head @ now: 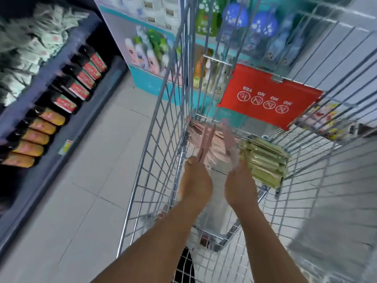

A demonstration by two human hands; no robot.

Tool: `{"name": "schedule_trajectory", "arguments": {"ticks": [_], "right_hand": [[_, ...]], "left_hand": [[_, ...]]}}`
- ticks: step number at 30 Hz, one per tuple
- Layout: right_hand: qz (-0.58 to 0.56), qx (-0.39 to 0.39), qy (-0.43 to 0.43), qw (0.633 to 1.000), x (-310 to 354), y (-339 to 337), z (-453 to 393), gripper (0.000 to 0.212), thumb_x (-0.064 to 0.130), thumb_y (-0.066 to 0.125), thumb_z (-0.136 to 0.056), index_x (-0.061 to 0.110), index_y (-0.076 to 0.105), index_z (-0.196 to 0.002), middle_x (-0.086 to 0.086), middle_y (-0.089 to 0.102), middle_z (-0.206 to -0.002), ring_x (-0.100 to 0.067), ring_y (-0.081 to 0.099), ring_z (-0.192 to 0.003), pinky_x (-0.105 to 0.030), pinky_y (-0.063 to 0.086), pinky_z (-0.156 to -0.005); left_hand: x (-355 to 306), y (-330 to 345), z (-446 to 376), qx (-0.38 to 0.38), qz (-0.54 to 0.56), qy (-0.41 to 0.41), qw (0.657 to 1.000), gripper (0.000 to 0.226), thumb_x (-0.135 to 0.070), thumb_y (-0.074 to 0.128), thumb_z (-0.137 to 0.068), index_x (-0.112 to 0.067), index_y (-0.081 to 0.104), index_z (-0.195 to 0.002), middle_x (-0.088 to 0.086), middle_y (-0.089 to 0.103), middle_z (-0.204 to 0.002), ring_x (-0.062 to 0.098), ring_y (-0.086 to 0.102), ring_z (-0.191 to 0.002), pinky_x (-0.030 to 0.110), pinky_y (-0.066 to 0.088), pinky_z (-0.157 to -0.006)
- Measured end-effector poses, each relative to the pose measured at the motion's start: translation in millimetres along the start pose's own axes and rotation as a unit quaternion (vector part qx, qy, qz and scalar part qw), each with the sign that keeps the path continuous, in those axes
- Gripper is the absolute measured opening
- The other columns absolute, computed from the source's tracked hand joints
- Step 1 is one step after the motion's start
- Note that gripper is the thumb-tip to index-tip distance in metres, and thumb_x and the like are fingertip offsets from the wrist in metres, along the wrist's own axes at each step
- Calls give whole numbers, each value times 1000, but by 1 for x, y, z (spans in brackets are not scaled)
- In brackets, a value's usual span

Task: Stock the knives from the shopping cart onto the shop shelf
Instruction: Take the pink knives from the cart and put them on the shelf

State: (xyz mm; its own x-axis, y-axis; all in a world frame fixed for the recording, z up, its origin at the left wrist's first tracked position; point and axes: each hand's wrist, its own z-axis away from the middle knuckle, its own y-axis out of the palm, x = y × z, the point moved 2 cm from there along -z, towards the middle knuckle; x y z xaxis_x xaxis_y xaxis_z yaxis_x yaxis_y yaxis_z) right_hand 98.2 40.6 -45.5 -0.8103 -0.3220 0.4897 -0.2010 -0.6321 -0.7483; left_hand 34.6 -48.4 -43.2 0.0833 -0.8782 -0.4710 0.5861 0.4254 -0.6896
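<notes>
- Head view, far left: dark shop shelf (67, 137) with rows of boxed goods, well apart from the cart; floor between.
- Left of centre: wire shopping cart (155, 144), its left wall just beside the left hand (194, 180).
- Left hand: fingers clamped on a pink knife (207, 139), held above the heap, blade pointing away.
- Beneath both hands: heap of pink knives (214, 144) on the cart floor, blurred.
- Right hand (240, 186): fingers clamped on a second pink knife (228, 139), though blur hides the exact hold.
- Right of that: stack of green-gold packs (265, 162), touching the heap; red seat flap (267, 94) behind.
- Risks, as a judgement: blade catching the cart's wire mesh on the lift; two knives crossing or slipping from a loose hold; blade meeting the other hand if raised together too closely.
</notes>
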Motion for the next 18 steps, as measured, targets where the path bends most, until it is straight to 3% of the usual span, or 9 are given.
{"name": "schedule_trajectory", "arguments": {"ticks": [2,4,7,9,12,14,18], "right_hand": [[-49,-18,-29,998,20,-16,19,31,10,31,-98,17,40,-126,6,46,-76,-5,46,-59,-22,26,-46],[-78,-48,-74,993,43,-32,39,30,9,34,-98,22,42,-124,2,50,-83,0,44,-62,-18,25,-49],[-108,-74,-123,984,82,-45,67,15,9,37,-96,18,43,-107,2,48,-77,-16,47,-65,-21,24,-50],[-116,-81,-157,977,109,-48,85,15,11,39,-96,14,44,-110,2,52,-82,-22,52,-71,-29,22,-53],[-118,-92,-209,966,155,-42,115,30,15,41,-98,9,43,-127,-11,59,-106,-30,57,-93,-30,24,-65],[-126,-103,-260,952,190,-33,136,30,20,39,-96,8,46,-123,-13,61,-103,-32,56,-89,-32,31,-67],[-117,-103,-320,935,260,-5,190,32,19,40,-94,9,47,-124,-1,54,-87,-32,57,-83,-27,26,-63]], "left_hand": [[-8,-16,15,-34,36,45,998,22,-6,32,-97,-11,44,-116,0,48,-99,26,57,-91,36,48,-72],[-13,-45,34,-74,93,80,990,21,-11,30,-99,-11,47,-112,3,52,-97,28,57,-89,41,48,-74],[-9,-85,53,-127,149,139,971,23,-6,38,-96,-5,51,-115,11,55,-109,29,54,-101,35,45,-84],[-3,-119,66,-159,190,150,957,14,-8,38,-97,-10,50,-106,3,54,-99,21,53,-91,21,37,-74],[13,-168,80,-194,257,150,935,10,-7,38,-98,-13,43,-92,-4,48,-82,5,44,-69,10,33,-63],[32,-203,84,-226,272,164,921,11,-7,37,-98,-12,42,-90,2,50,-81,9,43,-68,15,31,-59],[88,-275,93,-273,265,178,907,16,-10,35,-98,-17,39,-85,6,49,-79,17,43,-66,23,24,-54]]}}
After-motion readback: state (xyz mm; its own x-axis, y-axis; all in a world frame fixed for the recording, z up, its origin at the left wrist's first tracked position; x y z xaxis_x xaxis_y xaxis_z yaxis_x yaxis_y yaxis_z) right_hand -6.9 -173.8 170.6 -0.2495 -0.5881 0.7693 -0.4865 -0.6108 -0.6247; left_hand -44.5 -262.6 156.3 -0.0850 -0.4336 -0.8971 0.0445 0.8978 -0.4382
